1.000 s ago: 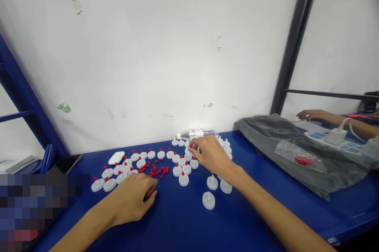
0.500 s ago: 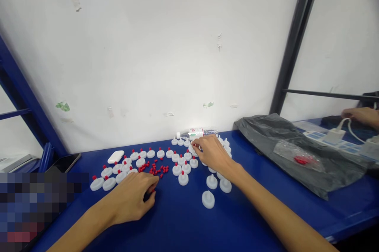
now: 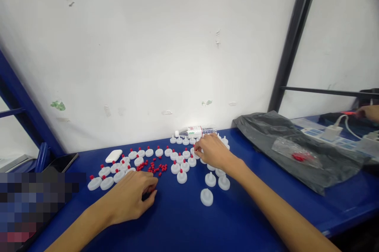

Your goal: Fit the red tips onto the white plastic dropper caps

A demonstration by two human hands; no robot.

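Observation:
My right hand point(image 3: 214, 151) reaches to the back of the group of white nozzle lids. Its thumb and forefinger are closed at a small red cap point(image 3: 194, 147) on the nozzle of a white lid, partly hidden by the fingers. My left hand point(image 3: 133, 196) rests near the front of the loose red caps point(image 3: 160, 169), its fingers curled around a small red cap that barely shows. White lids with red tips point(image 3: 181, 176) stand to the left and in the middle. Lids with bare nozzles point(image 3: 206, 197) stand on the right and at the back.
A clear plastic bottle point(image 3: 194, 131) lies along the wall. A white case point(image 3: 114, 156) is at the left, a dark phone point(image 3: 66, 162) beyond it. On the right lies a grey bag point(image 3: 266, 133) with a clear packet point(image 3: 296, 153) of red pieces. Another person's hand point(image 3: 368, 113) shows behind.
My right hand has shifted slightly right and nearer, with its fingertips at a red cap. My left hand stays almost where it was. The other person's hand has moved right.

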